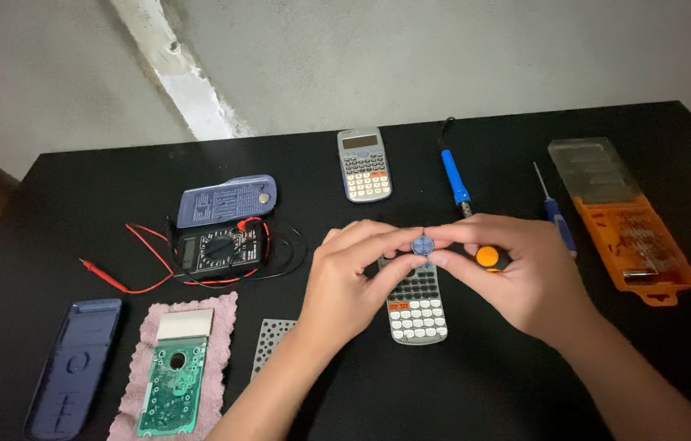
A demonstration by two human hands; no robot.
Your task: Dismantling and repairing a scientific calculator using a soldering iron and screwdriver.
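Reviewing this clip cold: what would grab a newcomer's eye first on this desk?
Both hands meet at the centre of the black table: the left hand and right hand pinch a small round disc above a grey calculator. Next, the bare green circuit board on a pink cloth at lower left, and the orange bit case at far right.

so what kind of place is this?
Probably a hobby electronics repair bench, not a factory line: a black table against a bare wall, with a multimeter, soldering iron, bare circuit board and opened calculators.
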